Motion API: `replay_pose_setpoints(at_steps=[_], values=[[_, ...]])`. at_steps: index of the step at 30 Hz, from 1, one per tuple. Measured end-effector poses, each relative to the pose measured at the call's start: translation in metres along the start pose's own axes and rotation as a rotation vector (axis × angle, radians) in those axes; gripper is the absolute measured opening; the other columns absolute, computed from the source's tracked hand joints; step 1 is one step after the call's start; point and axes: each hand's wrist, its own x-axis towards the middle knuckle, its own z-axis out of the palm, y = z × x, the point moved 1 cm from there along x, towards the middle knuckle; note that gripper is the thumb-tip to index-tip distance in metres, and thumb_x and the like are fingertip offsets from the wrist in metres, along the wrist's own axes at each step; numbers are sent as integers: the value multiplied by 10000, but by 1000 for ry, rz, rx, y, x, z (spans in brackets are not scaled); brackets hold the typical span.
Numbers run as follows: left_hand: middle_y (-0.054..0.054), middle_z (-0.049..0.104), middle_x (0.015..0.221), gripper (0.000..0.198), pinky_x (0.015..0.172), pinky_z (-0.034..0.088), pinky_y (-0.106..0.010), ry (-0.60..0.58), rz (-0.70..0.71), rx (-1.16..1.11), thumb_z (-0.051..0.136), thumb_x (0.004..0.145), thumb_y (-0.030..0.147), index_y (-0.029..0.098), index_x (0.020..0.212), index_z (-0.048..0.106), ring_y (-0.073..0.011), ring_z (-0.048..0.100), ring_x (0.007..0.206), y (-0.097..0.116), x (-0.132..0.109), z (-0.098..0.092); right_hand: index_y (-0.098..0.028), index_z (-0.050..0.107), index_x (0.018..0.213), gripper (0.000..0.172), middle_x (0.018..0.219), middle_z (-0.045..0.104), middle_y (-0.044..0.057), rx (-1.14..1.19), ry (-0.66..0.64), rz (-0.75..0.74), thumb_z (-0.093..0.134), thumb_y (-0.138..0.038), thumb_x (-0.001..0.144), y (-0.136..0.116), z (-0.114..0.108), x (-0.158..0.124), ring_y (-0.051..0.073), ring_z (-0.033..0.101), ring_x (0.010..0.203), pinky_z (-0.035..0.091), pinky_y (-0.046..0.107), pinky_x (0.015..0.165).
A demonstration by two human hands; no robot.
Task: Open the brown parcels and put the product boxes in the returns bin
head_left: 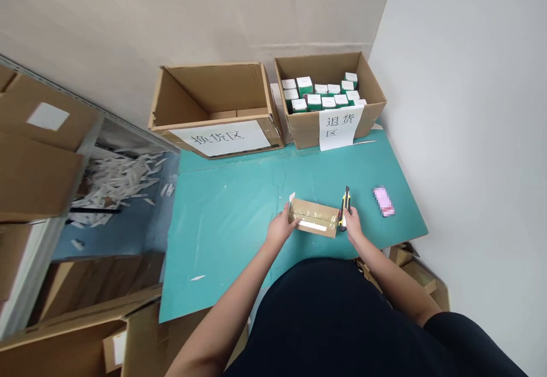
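Note:
A small brown cardboard box, sealed with shiny clear tape and bearing a white label strip, is in front of me near the table's front edge. My left hand grips its left end, thumb along the near side. At the box's right end my right hand is closed around a utility knife with a yellow and black body, its tip pointing away from me. Whether the blade is out I cannot make out. To the right of the knife lies a pink, pixelated phone-like object.
At the back of the green table stand two labelled open cartons: a left carton and a right carton holding several green-and-white boxes. Stacked cardboard boxes stand left; a white wall rises right.

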Motion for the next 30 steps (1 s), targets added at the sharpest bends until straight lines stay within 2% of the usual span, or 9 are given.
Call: replay_pose_setpoints(at_steps=[4, 7, 9, 11, 13, 16, 22, 26, 30], values=[[-180, 665, 1277, 806, 752, 506, -343, -72, -52, -42, 543, 938, 521, 186, 1595, 217, -313, 704, 1011, -2, -41, 21, -229, 595, 1026, 409, 920, 710, 31, -17, 19, -27, 619, -572, 806, -18, 4, 28, 218, 679, 866, 512, 293, 723], [-179, 646, 1284, 786, 799, 518, -362, -20, -46, -22, 548, 929, 539, 195, 1577, 265, -319, 683, 1059, -3, -52, 27, -228, 608, 986, 354, 879, 706, 11, -10, -18, -40, 655, -516, 785, -26, 6, 37, 205, 672, 829, 510, 288, 714], [-182, 588, 1365, 760, 917, 508, -403, 65, 22, 30, 594, 903, 533, 213, 1543, 337, -338, 618, 1194, -3, -50, 25, -224, 600, 987, 355, 874, 709, 14, 10, -39, -42, 656, -509, 782, -28, 4, 36, 202, 681, 822, 523, 295, 716], [-178, 493, 1483, 751, 1054, 447, -454, 129, 146, 84, 654, 870, 494, 236, 1519, 378, -355, 501, 1348, -2, -43, 21, -220, 581, 1004, 378, 859, 713, 22, 36, -61, -37, 646, -521, 786, -26, -1, 30, 203, 694, 798, 542, 309, 704], [-158, 423, 1558, 759, 1145, 368, -491, 120, 274, 119, 695, 845, 443, 258, 1515, 392, -360, 396, 1440, 0, -35, 18, -219, 563, 1015, 409, 830, 709, 25, 65, -74, -23, 648, -542, 780, -22, -9, 21, 202, 702, 754, 559, 319, 673], [-142, 404, 1587, 746, 1202, 286, -518, 47, 390, 145, 703, 844, 409, 267, 1515, 409, -358, 327, 1488, 7, -24, 18, -215, 560, 1035, 476, 786, 689, 9, 90, -85, 21, 678, -573, 745, -13, -24, 5, 189, 690, 662, 563, 307, 591], [-157, 348, 1624, 720, 1196, 255, -581, -24, 382, 180, 660, 881, 448, 257, 1525, 402, -367, 270, 1516, 18, -13, 21, -178, 576, 1182, 591, 793, 668, 5, -18, -82, 18, 653, -585, 761, 1, -53, -29, 151, 625, 561, 487, 242, 441], [-171, 303, 1644, 841, 1218, 196, -588, -35, 395, 203, 702, 839, 508, 238, 1556, 356, -379, 230, 1530, 16, -15, 23, -202, 548, 1337, 620, 796, 657, -1, -123, -128, 18, 633, -503, 802, 3, -67, -44, 140, 594, 540, 452, 226, 410], [-183, 286, 1649, 984, 1226, 154, -596, -39, 425, 234, 752, 771, 576, 238, 1581, 306, -396, 208, 1535, 13, -17, 25, -261, 538, 1424, 631, 800, 672, 3, -231, -202, 38, 637, -409, 819, -1, -78, -48, 137, 586, 522, 444, 222, 398]])
